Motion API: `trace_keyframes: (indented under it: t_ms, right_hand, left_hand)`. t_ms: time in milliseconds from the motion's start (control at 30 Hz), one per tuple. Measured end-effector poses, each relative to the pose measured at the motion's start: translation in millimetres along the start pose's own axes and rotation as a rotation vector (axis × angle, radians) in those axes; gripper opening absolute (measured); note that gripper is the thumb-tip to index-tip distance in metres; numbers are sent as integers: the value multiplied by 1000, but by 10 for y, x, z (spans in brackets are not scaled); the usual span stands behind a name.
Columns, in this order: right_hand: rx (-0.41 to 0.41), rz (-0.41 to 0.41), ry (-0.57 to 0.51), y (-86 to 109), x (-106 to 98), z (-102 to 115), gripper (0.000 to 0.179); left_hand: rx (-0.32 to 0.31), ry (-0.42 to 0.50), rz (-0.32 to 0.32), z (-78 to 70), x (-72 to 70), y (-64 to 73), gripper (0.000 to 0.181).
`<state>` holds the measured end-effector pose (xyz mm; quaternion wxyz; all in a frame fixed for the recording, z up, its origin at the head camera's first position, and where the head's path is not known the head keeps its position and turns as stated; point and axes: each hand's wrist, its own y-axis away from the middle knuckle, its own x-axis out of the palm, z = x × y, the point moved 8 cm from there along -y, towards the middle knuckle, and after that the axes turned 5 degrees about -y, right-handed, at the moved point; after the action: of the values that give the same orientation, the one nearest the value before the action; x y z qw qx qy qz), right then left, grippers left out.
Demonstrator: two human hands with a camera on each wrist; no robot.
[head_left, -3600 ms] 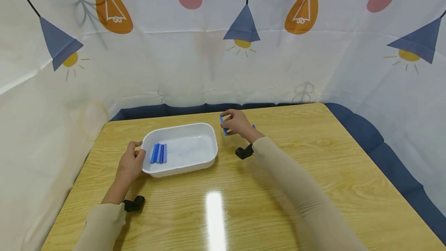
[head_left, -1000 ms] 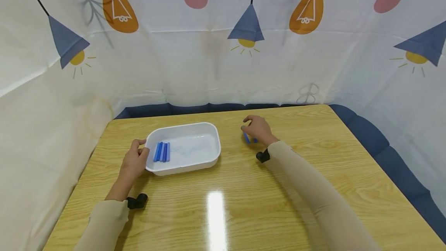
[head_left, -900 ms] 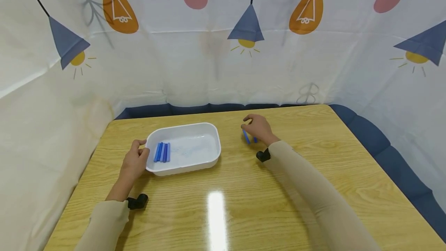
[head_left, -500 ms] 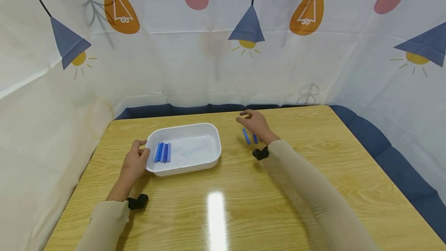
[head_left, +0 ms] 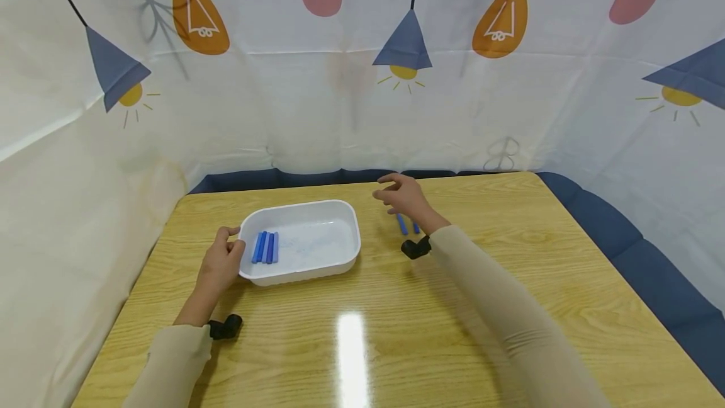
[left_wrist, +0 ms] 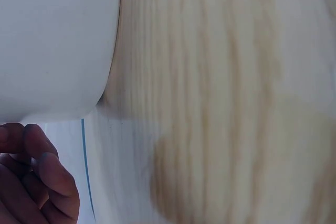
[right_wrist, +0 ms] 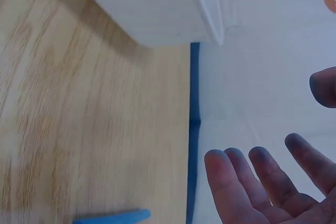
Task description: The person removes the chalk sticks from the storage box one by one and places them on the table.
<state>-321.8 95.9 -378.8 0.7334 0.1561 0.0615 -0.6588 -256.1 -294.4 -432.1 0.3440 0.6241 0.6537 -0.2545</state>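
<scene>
My left hand (head_left: 219, 263) grips the left end of a white plastic tray (head_left: 300, 276). Its fingers are curled beside the tray's corner in the left wrist view. Inside the tray, several thin sticks in shades of blue (head_left: 264, 248) lie side by side toward the left. My right hand (head_left: 406, 197) hovers right of the tray, near the back of the table; in the right wrist view its fingers (right_wrist: 223, 182) and thumb are spread with nothing between them. Below it a blue stick (head_left: 401, 224) lies on the table, with a darker blue one (head_left: 416, 228) partly hidden by the wrist.
The wooden table (head_left: 294, 345) has its back edge just beyond the tray and right hand. A white printed curtain (head_left: 306, 112) hangs behind it. Black camera mounts (head_left: 416, 247) sit at both wrists. Faint bluish residue marks the tray floor.
The blue stick my right hand held 3.6 s ago now rests on the table beside the others. That hand has let go and drawn back and left, fingers spreading. My left hand stays at the tray.
</scene>
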Motion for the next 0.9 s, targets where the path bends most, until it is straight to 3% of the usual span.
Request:
trace_keyframes:
  t_ms: [233, 533, 900]
  right_hand:
    - [1, 14, -52, -15, 127, 72, 45]
    - [-4, 21, -17, -73, 322, 225, 43]
    - [-56, 101, -36, -76, 673, 384, 44]
  left_hand:
    - [-10, 6, 8, 5, 4, -1, 52]
    - [-12, 7, 9, 2, -11, 8, 52]
    - [-14, 18, 14, -6, -7, 2, 52]
